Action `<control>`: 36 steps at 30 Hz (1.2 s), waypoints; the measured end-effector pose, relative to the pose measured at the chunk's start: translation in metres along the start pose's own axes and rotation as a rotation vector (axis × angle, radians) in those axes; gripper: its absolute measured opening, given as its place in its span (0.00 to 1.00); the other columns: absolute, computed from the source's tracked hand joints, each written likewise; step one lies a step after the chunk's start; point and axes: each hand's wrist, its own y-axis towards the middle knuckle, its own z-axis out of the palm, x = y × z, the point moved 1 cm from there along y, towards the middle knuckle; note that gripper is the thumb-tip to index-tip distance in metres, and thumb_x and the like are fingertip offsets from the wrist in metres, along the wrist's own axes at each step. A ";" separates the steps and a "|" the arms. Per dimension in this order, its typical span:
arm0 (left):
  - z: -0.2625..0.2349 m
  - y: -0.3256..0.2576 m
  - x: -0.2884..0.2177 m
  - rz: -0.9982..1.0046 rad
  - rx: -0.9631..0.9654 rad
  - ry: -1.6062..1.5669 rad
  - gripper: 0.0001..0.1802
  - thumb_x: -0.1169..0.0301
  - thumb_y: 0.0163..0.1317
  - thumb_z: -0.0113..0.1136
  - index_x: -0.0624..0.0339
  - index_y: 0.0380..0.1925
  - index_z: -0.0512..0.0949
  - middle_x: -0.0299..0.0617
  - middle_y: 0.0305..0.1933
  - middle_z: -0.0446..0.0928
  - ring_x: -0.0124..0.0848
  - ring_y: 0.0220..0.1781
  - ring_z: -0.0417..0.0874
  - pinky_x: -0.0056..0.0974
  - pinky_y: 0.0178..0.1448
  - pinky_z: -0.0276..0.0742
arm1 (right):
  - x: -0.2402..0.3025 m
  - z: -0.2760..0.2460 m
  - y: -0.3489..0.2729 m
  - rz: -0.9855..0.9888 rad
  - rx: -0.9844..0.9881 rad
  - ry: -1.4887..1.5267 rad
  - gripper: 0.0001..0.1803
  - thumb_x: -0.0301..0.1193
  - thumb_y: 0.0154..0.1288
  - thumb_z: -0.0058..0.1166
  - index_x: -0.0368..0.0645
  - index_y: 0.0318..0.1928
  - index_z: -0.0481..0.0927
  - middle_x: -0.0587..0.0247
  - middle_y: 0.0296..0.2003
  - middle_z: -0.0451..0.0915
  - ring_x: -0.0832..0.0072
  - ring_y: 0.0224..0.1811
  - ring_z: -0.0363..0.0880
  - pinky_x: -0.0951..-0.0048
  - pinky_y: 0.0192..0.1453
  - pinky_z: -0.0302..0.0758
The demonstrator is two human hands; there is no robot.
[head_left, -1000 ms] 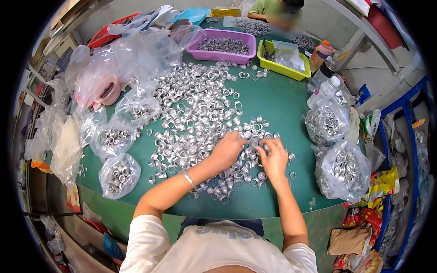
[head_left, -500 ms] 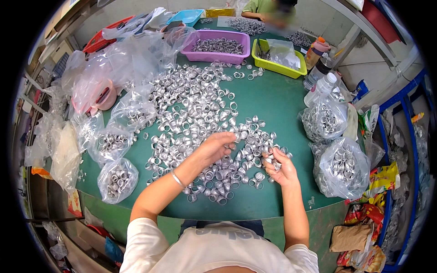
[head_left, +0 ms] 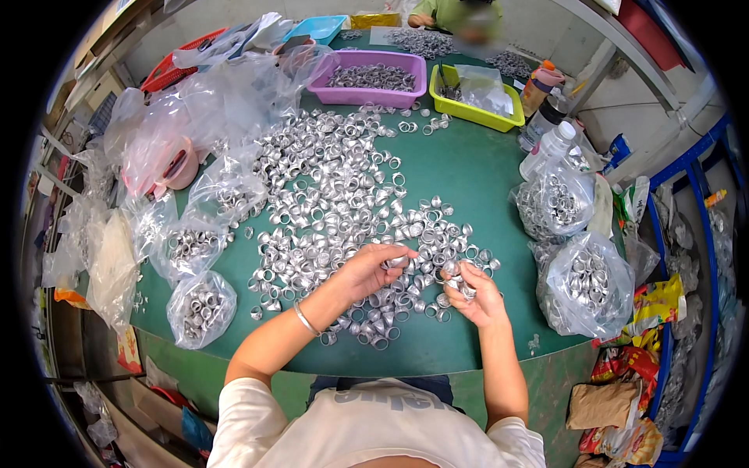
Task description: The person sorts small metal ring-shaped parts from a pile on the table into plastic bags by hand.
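A wide heap of silver metal rings [head_left: 328,183] covers the middle of the green table [head_left: 460,164]. Over its near part, my left hand [head_left: 367,271] is closed, thumb and fingers pinching a silver ring [head_left: 395,264]. To the right of it, my right hand [head_left: 480,298] curls around several silver rings [head_left: 456,274], which show between its thumb and fingers. The two hands are a short way apart, at about the same height over the heap. How many rings the right palm hides I cannot tell.
Clear bags of rings stand at left [head_left: 201,310] and right [head_left: 587,285]. Beyond the heap are a purple basin [head_left: 367,95] of rings and a yellow-green tray [head_left: 477,111]. Bottles [head_left: 548,148] line the right edge. Across the table sits another person [head_left: 441,14].
My left hand has come slightly nearer to me, with a ring now plainly showing in its fingers. My right hand has shifted a little left and nearer, still holding rings.
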 end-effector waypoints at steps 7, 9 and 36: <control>0.009 0.007 -0.012 0.438 -0.223 0.804 0.11 0.78 0.57 0.56 0.62 0.40 0.79 0.40 0.33 0.79 0.28 0.28 0.77 0.29 0.30 0.71 | 0.009 0.025 -0.007 -0.667 -0.730 -1.674 0.05 0.30 0.56 0.57 0.44 0.34 0.77 0.56 0.32 0.75 0.52 0.31 0.76 0.58 0.35 0.72; -0.002 0.027 -0.008 0.692 -0.265 1.363 0.13 0.79 0.54 0.57 0.60 0.41 0.79 0.43 0.34 0.79 0.32 0.29 0.78 0.33 0.32 0.73 | 0.011 0.034 0.003 -0.792 -0.671 -1.709 0.07 0.30 0.56 0.57 0.47 0.37 0.79 0.57 0.34 0.75 0.55 0.30 0.77 0.59 0.32 0.72; 0.021 0.068 -0.018 0.761 -0.014 2.051 0.05 0.79 0.48 0.55 0.63 0.28 0.75 0.47 0.41 0.71 0.45 0.25 0.79 0.45 0.29 0.75 | 0.046 0.000 0.029 -0.479 -0.401 -0.537 0.09 0.32 0.61 0.56 0.39 0.28 0.78 0.68 0.20 0.73 0.87 0.18 0.65 0.79 0.16 0.57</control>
